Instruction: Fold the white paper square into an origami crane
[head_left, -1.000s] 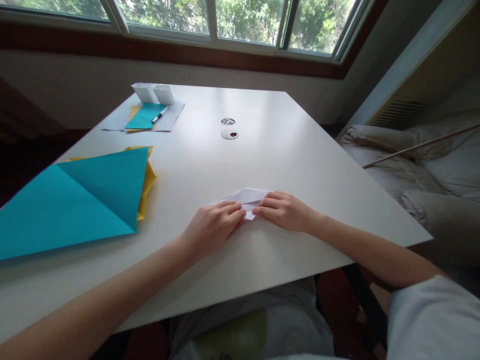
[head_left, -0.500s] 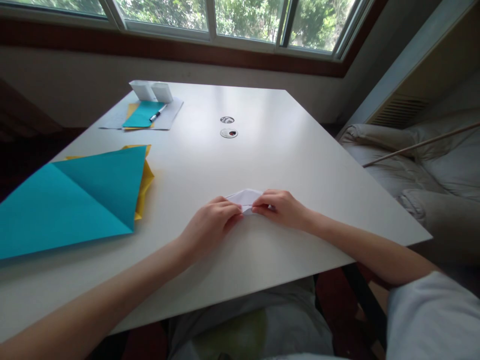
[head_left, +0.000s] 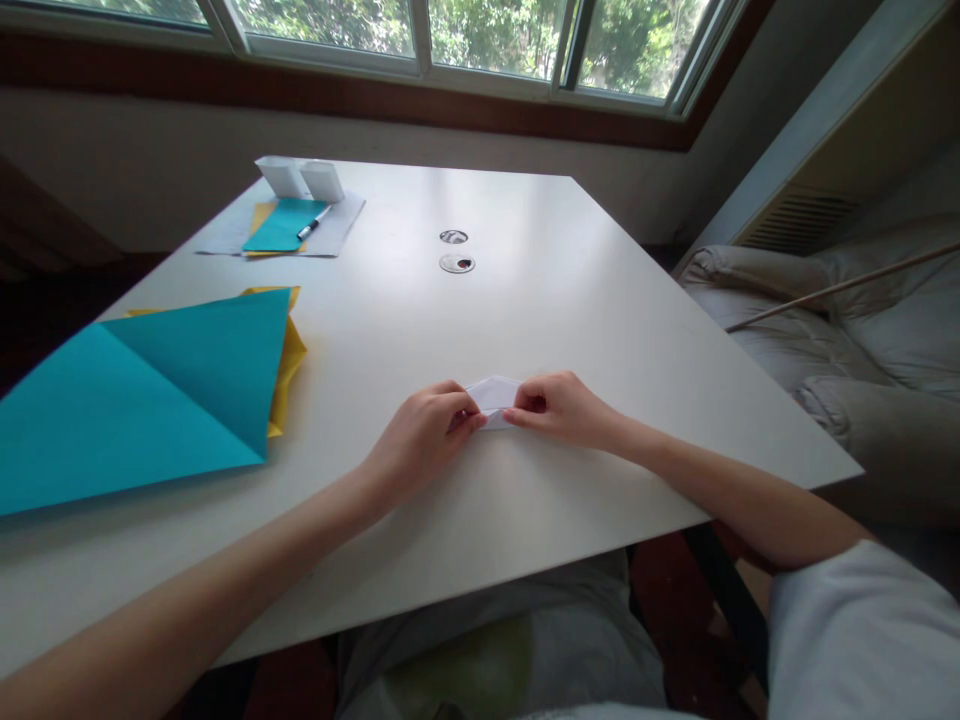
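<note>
A small folded sheet of white paper (head_left: 493, 392) lies on the white table between my two hands, close to its front edge. My left hand (head_left: 429, 428) pinches the paper's left side, thumb at the near fold and fingers curled over it. On the other side, my right hand (head_left: 559, 410) grips the right end with thumb and bent fingers. A crease runs across the paper near my thumbs. Both hands cover the paper's outer ends.
Large blue paper (head_left: 172, 400) with a crease lies at the left over folded yellow paper (head_left: 285, 385). Farther back are a pen (head_left: 313, 222), smaller blue paper (head_left: 277, 228) and white folded paper pieces (head_left: 322, 182). Two round inserts (head_left: 457, 264) sit in the tabletop (head_left: 600, 330).
My fingers have shifted slightly on the white paper. The left fingers are more arched and the right hand's curl looks rounder. Both hands still hold the paper.
</note>
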